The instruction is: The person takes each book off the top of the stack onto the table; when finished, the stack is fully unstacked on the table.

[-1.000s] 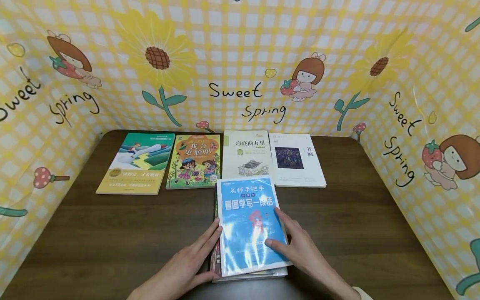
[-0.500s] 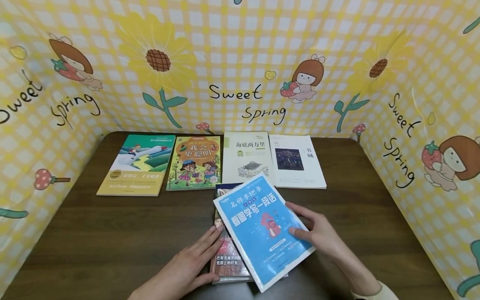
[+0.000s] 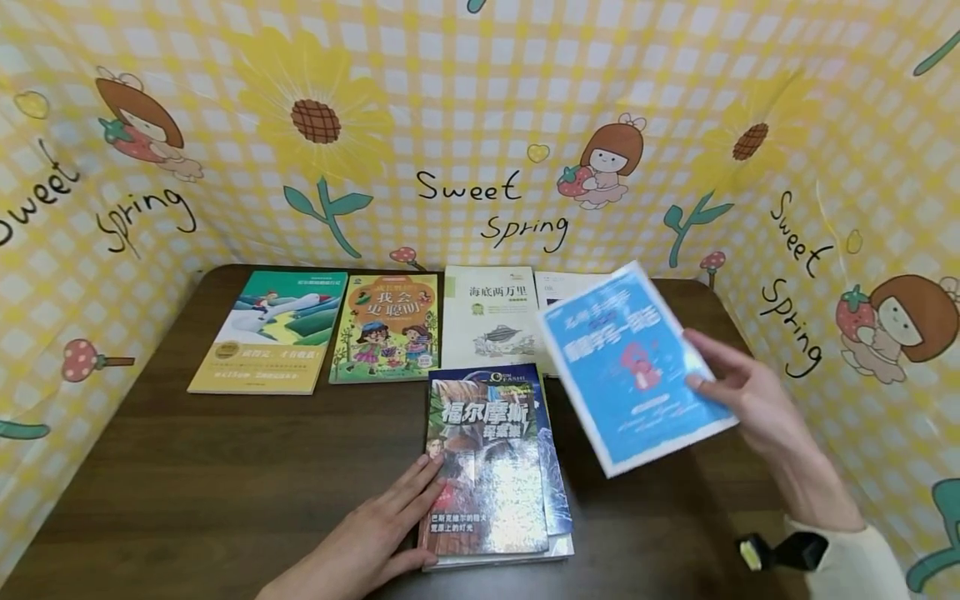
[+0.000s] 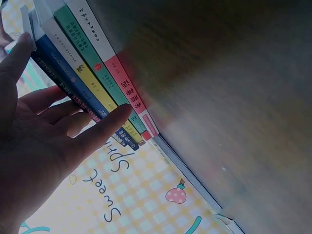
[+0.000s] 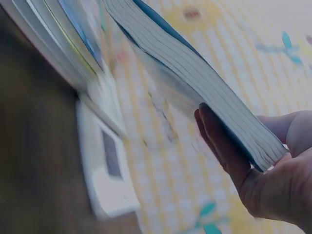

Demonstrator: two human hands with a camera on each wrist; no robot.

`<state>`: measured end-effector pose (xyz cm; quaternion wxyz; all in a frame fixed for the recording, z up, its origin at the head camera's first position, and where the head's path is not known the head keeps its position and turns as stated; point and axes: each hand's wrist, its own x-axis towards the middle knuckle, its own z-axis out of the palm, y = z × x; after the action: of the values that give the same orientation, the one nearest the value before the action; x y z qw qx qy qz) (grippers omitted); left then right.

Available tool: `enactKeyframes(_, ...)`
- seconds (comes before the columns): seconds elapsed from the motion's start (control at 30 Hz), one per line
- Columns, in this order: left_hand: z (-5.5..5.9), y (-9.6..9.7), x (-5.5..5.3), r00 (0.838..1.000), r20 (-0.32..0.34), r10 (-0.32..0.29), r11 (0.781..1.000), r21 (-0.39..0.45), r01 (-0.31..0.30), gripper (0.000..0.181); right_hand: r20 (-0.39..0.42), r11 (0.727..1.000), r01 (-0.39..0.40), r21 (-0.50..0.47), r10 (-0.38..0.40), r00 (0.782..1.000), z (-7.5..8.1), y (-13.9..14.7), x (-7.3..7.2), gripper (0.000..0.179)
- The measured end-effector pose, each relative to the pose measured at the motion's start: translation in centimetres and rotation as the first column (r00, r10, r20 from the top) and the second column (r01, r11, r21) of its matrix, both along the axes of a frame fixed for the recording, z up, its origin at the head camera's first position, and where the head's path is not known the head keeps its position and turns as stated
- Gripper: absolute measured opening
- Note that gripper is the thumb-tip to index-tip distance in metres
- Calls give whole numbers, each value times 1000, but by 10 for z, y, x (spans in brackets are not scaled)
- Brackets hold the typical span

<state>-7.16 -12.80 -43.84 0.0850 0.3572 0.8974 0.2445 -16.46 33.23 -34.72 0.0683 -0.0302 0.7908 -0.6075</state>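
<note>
My right hand (image 3: 757, 404) pinches a blue-covered book (image 3: 637, 392) by its right edge, thumb on the cover, and holds it tilted above the table. In the right wrist view the pages of this book (image 5: 195, 78) face the camera, with fingers (image 5: 219, 141) on one cover. My left hand (image 3: 390, 517) rests against the left side of a stack of books, its fingers fairly straight. On top of that stack lies a dark book with a shiny illustrated cover (image 3: 487, 475). The left wrist view shows the stack's coloured spines (image 4: 97, 68) beside the left fingers.
Along the back of the table (image 3: 262, 467) lie a green-and-yellow book (image 3: 273, 333), an orange-and-green children's book (image 3: 386, 329), a cream book (image 3: 491, 321) and a white book (image 3: 555, 283), partly hidden behind the blue one. A yellow checked cloth (image 3: 480, 100) surrounds the table.
My right hand has lifted the blue book off the stack and carried it right and towards the back, uncovering the dark book. My left hand has stayed at the stack's side.
</note>
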Motion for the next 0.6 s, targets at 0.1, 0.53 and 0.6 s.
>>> enactKeyframes(0.1,0,-1,0,1000,13,14,1000,-8,-13,76,-20,993,118,-6,-118,993,8,23,-23,65)
enactKeyframes(0.53,0,-2,0,999,27,19,1000,-8,-19,76,96,923,381,53,-384,918,-18,87,-108,67)
enactKeyframes(0.6,0,-2,0,1000,13,9,1000,-5,-9,75,112,922,381,74,-387,915,-24,93,-116,67)
